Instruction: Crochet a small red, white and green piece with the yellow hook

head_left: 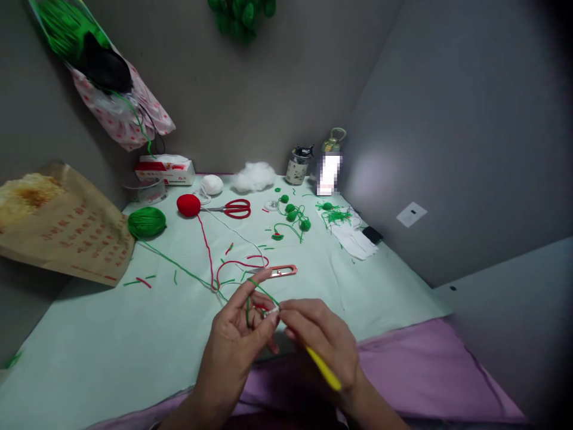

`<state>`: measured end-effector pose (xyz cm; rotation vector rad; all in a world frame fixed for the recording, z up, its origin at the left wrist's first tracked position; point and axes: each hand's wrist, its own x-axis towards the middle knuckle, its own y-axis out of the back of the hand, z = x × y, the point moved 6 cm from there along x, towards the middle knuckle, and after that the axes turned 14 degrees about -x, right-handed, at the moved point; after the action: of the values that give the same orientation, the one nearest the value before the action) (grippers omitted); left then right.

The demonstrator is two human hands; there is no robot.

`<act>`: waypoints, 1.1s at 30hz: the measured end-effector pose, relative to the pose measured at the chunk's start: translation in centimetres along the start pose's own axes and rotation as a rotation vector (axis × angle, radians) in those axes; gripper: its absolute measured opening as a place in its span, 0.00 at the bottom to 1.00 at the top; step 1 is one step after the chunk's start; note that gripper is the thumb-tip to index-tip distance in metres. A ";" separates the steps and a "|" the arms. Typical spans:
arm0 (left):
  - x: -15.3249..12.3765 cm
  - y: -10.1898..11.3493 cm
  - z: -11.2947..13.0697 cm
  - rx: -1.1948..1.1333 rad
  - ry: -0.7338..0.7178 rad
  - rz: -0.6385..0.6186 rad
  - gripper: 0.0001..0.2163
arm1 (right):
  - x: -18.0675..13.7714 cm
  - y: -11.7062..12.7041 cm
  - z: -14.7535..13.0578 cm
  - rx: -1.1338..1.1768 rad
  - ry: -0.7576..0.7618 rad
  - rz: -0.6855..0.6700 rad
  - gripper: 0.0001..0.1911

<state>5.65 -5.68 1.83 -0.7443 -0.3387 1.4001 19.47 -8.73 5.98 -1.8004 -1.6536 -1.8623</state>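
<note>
Between thumb and fingers, my left hand (pixel 244 331) pinches a small white and red crochet piece (pixel 271 311). Green yarn (pixel 266 291) loops over its raised index finger and runs to the piece. My right hand (pixel 320 331) is closed around a yellow-handled crochet hook (pixel 323 367), whose tip meets the piece and is hidden by the fingers. Just beyond the hands lie orange thread snips (pixel 284 271). Strands lead back to a green yarn ball (pixel 147 223), a red yarn ball (pixel 188 205) and a white yarn ball (pixel 212 184).
Red-handled scissors (pixel 237 209) lie behind the snips. White stuffing (pixel 254 177), a tissue box (pixel 165 169), a pen cup (pixel 297 167) and a lit phone (pixel 329 173) line the back. Small green crocheted balls (pixel 291 214) sit right of centre. A paper bag (pixel 85 230) stands left.
</note>
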 end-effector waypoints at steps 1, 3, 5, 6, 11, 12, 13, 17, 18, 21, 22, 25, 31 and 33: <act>0.0 -0.1 -0.2 -0.058 0.041 -0.020 0.31 | -0.2 0.0 -0.2 -0.036 0.031 0.003 0.18; 0.0 -0.3 -0.6 -0.169 0.146 -0.051 0.30 | -0.6 0.1 0.2 -0.011 -0.007 0.029 0.19; 0.0 -0.3 -0.6 -0.239 0.224 -0.049 0.26 | -0.7 0.2 1.2 0.157 -0.175 0.072 0.16; 0.1 -0.3 -0.5 -0.255 0.237 -0.045 0.23 | -0.7 0.2 1.9 0.276 -0.277 0.106 0.14; 0.1 -0.5 -0.2 -0.151 0.158 -0.059 0.20 | 0.3 -0.8 2.7 0.586 -0.481 0.107 0.11; 0.2 -0.5 -0.3 -0.110 0.132 -0.056 0.20 | 0.5 -0.9 2.5 0.568 -0.473 0.092 0.11; 0.2 -0.5 -0.3 -0.073 0.102 -0.050 0.21 | 0.6 -0.9 2.3 0.526 -0.455 0.084 0.11; 0.5 -0.5 -0.5 -0.109 0.063 -0.028 0.23 | 0.5 -0.1 1.0 0.177 -0.234 0.069 0.17; 0.6 -0.6 -0.7 -0.158 0.105 -0.031 0.23 | 0.4 0.0 0.7 0.108 -0.166 0.057 0.19; 0.8 -0.6 -1.0 -0.278 0.227 -0.023 0.19 | 0.3 0.4 1.5 0.165 -0.209 0.090 0.17; 0.8 -0.5 -0.9 -0.293 0.230 -0.018 0.17 | 0.3 0.5 2.1 0.254 -0.300 0.125 0.15; 0.9 -0.4 -0.2 -0.248 0.154 -0.014 0.17 | 0.3 -0.4 3.3 0.525 -0.514 0.155 0.11; 0.5 -0.4 -0.3 -0.089 0.090 -0.068 0.18 | 0.1 -2.2 3.8 0.672 -0.626 0.097 0.09; 0.4 -0.3 -0.2 -0.105 0.094 -0.066 0.18 | -0.3 -2.6 4.4 0.763 -0.703 0.097 0.09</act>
<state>6.07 -5.36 1.74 -0.8746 -0.3623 1.2878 20.74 -4.80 3.03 -2.1514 -1.9964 -0.3899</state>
